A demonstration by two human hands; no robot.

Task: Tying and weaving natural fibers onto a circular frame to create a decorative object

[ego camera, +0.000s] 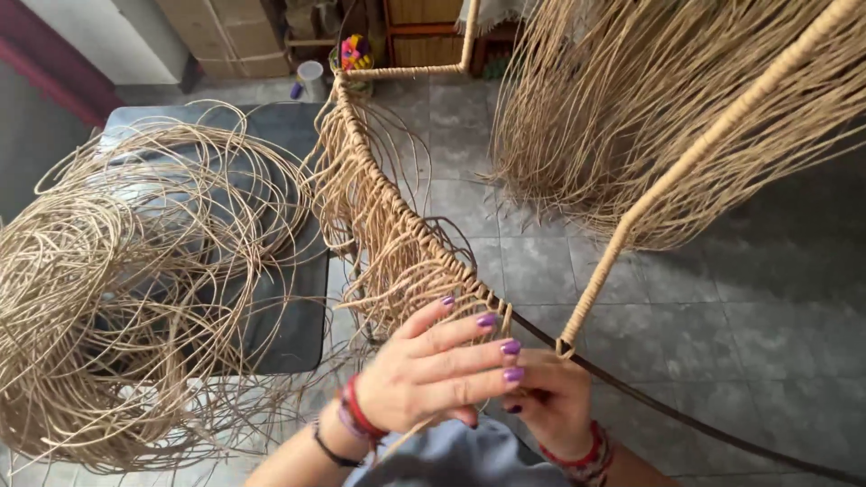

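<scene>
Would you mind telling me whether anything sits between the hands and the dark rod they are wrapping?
Nothing visible does. Both the left hand and right hand are at the rod, right where the wicker strands end. The left hand's fingers partly hide the contact.

Both hands, left hand [424,374] over right hand [550,397], meet at the wicker-wrapped frame rod [397,203].

A dark, thin curved metal frame rod [667,410] runs from the upper middle down to the lower right. Its upper stretch is wrapped and hung with pale tan wicker strands [388,225] that dangle in loops below it; its lower stretch is bare. The wrapping ends just at the fingertips of both hands. A tan wicker-wrapped crossbar [631,216] comes down at a slant from the upper right and meets the rod there in a small knot.
</scene>
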